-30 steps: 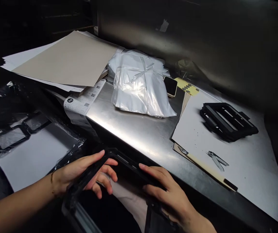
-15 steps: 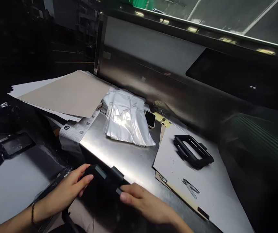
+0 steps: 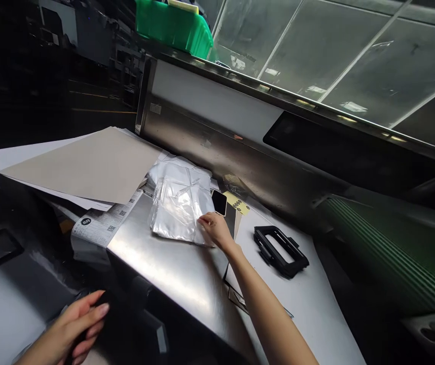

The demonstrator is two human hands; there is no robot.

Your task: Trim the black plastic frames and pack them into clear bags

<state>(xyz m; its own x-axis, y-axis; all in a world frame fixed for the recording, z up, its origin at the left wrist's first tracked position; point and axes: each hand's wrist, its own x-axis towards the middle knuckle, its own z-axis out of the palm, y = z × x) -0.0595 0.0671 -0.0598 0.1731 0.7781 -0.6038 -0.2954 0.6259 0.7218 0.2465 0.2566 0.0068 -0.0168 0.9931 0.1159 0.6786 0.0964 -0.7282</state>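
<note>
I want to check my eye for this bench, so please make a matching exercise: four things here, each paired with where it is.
Things:
1. Right hand
2. Phone
3. Black frame
4. Green bin

Places:
A. On the white board
B. High up behind the steel counter
C. Touching the clear plastic bags
D. Between the bags and the yellow label

Pairs: 1-C, 2-D, 3-A, 4-B

1 left hand (image 3: 65, 329), 1 right hand (image 3: 217, 230), 1 smartphone (image 3: 219, 203), 1 black frame (image 3: 266, 243), 1 plastic-bag bundle (image 3: 175, 213)
</note>
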